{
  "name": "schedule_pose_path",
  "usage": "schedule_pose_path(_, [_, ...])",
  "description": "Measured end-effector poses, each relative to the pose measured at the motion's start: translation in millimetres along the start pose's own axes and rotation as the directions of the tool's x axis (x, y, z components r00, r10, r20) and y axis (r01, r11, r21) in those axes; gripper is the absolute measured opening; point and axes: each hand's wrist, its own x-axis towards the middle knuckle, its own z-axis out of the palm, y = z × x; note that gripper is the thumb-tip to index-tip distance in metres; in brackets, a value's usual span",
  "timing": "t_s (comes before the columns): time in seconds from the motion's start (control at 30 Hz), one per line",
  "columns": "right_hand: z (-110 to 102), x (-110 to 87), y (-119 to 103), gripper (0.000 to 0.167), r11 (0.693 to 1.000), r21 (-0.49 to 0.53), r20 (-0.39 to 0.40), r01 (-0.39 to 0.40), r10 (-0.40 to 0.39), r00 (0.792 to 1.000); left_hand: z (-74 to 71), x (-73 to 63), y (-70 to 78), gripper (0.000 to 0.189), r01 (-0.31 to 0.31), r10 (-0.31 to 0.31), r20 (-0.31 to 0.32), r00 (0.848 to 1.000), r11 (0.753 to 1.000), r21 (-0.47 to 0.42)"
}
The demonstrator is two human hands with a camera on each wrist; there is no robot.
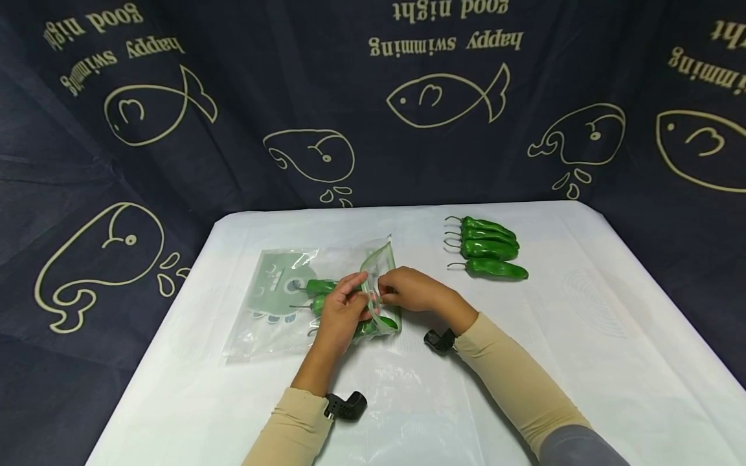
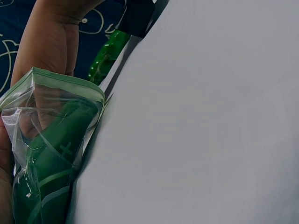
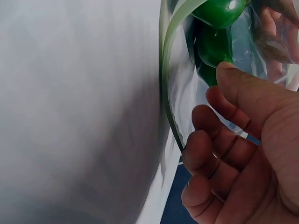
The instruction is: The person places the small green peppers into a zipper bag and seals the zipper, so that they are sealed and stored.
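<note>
A clear zip bag with a green border and a printed cartoon lies on the table, its mouth facing right. Several green peppers are inside, stems pointing left. My left hand holds the bag near its raised mouth; only its edge shows in the left wrist view. At the opening is my right hand, its fingers reaching inside. In the right wrist view, the right thumb meets the end of a pepper, with the other fingers loosely bent below. The bag partly hides the peppers.
Several more green peppers lie in a column at the back right, stems to the left. The white-covered table ends at a dark printed cloth behind. Black wrist cameras are worn on both arms.
</note>
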Motion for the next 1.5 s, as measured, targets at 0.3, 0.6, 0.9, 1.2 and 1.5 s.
schedule_pose_path(0.3, [0.7,-1.3,-2.3,0.022,0.998,-0.016,0.001,-0.066,0.066,0.998,0.0,-0.5,0.0,0.045,-0.001,0.001,0.009,1.0,1.0,-0.001])
schedule_pose_path(0.6, [-18.8,-24.9,3.4,0.007,0.996,-0.067,-0.103,-0.054,0.047,0.994,-0.5,0.5,0.8,0.044,0.011,-0.011,-0.003,1.0,0.999,0.038])
schedule_pose_path(0.9, [-41.1,-73.2,29.9,0.018,0.993,-0.096,-0.206,-0.062,0.041,0.978,-0.5,-0.4,0.4,0.045,0.016,-0.016,0.002,1.0,0.999,0.042])
schedule_pose_path(1.2, [-52.5,-114.3,53.5,0.019,0.988,-0.102,-0.273,-0.118,0.086,0.958,-0.2,-0.5,-0.6,0.045,0.007,-0.008,0.004,1.0,0.999,0.046])
schedule_pose_path(1.5, [-61.1,-138.2,70.7,0.015,0.988,-0.12,-0.309,-0.096,0.054,0.95,0.2,0.1,0.0,0.046,0.01,-0.01,0.008,1.0,0.999,0.031])
